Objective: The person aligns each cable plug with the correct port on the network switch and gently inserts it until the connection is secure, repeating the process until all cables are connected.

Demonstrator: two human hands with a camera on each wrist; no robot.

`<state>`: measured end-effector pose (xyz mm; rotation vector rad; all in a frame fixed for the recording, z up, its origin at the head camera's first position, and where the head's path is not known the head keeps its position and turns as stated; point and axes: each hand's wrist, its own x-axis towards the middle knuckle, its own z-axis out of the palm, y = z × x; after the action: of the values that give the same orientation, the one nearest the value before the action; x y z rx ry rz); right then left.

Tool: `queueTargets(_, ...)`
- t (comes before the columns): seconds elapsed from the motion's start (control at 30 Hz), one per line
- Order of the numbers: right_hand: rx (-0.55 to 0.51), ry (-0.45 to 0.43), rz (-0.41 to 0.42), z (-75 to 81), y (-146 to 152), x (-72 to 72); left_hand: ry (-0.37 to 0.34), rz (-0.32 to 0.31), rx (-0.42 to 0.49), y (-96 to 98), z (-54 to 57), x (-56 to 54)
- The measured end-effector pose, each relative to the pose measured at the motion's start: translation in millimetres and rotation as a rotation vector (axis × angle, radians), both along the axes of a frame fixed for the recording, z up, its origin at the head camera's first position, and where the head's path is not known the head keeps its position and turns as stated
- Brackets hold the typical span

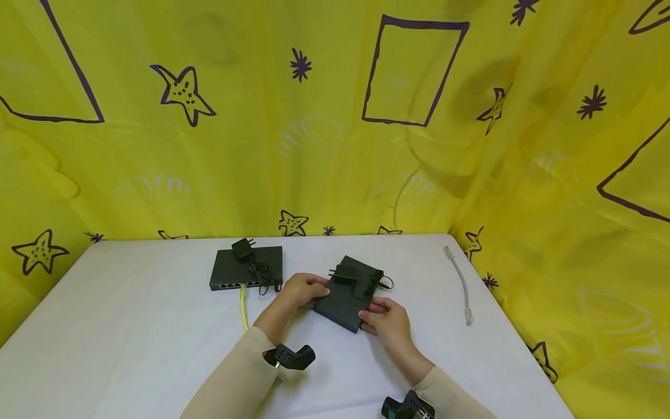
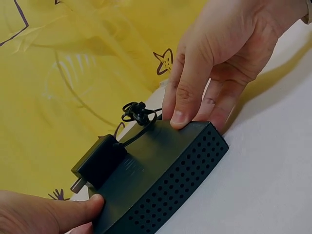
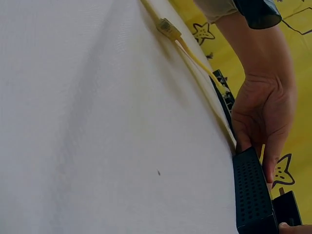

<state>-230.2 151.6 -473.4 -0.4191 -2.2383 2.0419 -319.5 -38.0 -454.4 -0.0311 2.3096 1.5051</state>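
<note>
Between both hands is a flat black box (image 1: 337, 305), likely a network device, turned at an angle, with perforated vents on the side seen in the left wrist view. My left hand (image 1: 299, 291) pinches its left edge, thumb on top. On the near right edge, my right hand (image 1: 391, 326) grips it with the thumb above and fingers at the side and below. A black power adapter (image 2: 101, 161) with prongs lies on top of the box, its bundled cord (image 2: 138, 113) beside it. Whether the box touches the table is unclear.
Behind the left hand, a black network switch (image 1: 222, 269) bears another power adapter (image 1: 242, 249) with coiled cord. A yellow Ethernet cable (image 1: 243, 308) runs from its front ports toward me. A grey Ethernet cable (image 1: 460, 283) lies on the white table (image 1: 131, 326) at right. Yellow curtains (image 1: 335, 116) enclose the table.
</note>
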Motion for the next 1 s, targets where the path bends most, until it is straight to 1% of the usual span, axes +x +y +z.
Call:
queueTargets(0.1, 0.006, -0.017, 0.02, 2.6, 2.5, -2.1, -0.005, -0.001, 0.009, -1.1, 0.6, 2.0)
queueTargets(0.27, -0.007, -0.047, 0.033, 6.0, 5.8, -6.3, -0.037, 0.008, 0.047, -2.9, 1.7, 5.2)
queueTargets(0.57, -0.008, -0.062, 0.045, 9.4, 8.4, -9.8, -0.092, 0.02, 0.119, -8.5, 2.8, 10.2)
queueTargets(0.73, -0.005, -0.082, 0.064, 10.1, 10.9, -14.1, -0.119, 0.025, 0.157, -9.9, 1.1, 11.8)
queueTargets(0.87, 0.013, -0.092, 0.079, 11.7, 13.1, -16.8, -0.13, 0.024, 0.182, -11.3, -0.9, 12.7)
queueTargets(1.0, 0.025, -0.103, 0.097, 13.6, 15.3, -19.9, -0.118, 0.027, 0.217, -11.5, -1.1, 15.9)
